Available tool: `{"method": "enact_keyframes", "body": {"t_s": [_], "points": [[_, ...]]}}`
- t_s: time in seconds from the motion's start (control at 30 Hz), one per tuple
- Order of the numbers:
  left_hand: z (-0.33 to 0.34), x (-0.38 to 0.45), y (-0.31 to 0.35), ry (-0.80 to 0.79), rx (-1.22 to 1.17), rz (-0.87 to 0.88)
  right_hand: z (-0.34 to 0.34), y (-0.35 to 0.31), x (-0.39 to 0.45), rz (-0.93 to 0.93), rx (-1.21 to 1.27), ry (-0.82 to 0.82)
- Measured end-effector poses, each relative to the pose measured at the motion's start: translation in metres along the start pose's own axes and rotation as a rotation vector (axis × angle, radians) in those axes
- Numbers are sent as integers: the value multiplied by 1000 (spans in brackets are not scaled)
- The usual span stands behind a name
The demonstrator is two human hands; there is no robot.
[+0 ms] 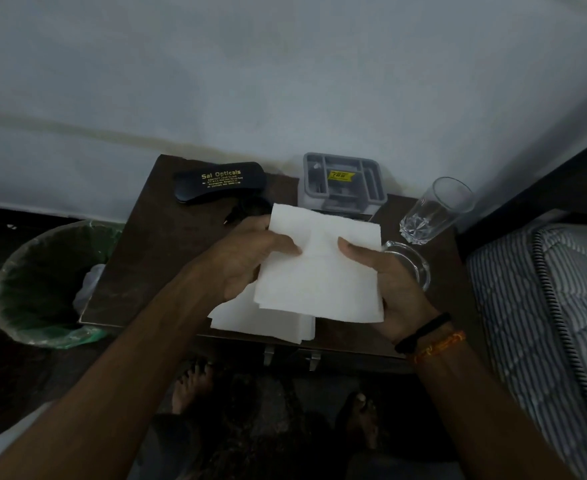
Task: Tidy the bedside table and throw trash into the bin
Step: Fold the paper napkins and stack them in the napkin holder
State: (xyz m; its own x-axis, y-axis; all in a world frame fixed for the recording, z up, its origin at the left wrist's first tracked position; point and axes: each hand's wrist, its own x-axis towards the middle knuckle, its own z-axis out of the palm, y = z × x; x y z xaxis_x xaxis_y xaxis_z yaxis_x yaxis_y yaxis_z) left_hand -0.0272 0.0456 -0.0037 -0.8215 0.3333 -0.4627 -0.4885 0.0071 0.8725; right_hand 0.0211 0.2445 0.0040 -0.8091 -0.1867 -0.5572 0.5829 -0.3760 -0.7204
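A stack of white paper napkins (pixel 323 271) is held over the dark wooden bedside table (pixel 153 258). My left hand (pixel 247 258) grips the stack's left side, thumb on top. My right hand (pixel 385 275) holds its right side, thumb pressed on the top sheet. More white napkins (pixel 267 322) hang below near the table's front edge. A bin (pixel 42 282) with a green liner stands on the floor left of the table, with a pale crumpled thing at its right inner side.
At the table's back lie a black spectacle case (pixel 215 183) and a grey plastic organiser (pixel 344 180). A tall clear glass (pixel 434 211) and a low glass dish (pixel 413 261) stand at the right. A striped mattress (pixel 544 306) borders the right side.
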Motion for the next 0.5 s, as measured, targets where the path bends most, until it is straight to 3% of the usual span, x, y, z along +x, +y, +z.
{"method": "enact_keyframes", "body": {"t_s": [0.13, 0.27, 0.37, 0.5], "points": [[8, 1, -5, 25, 50, 18, -6, 12, -8, -157, -121, 200], [16, 6, 2, -40, 99, 32, -16, -4, -28, -285, -181, 229], [23, 5, 7, -81, 89, 11, -20, -10, -35, -193, -115, 190], [33, 2, 4, -81, 28, 19, -19, -3, -32, 52, 55, 8]]}}
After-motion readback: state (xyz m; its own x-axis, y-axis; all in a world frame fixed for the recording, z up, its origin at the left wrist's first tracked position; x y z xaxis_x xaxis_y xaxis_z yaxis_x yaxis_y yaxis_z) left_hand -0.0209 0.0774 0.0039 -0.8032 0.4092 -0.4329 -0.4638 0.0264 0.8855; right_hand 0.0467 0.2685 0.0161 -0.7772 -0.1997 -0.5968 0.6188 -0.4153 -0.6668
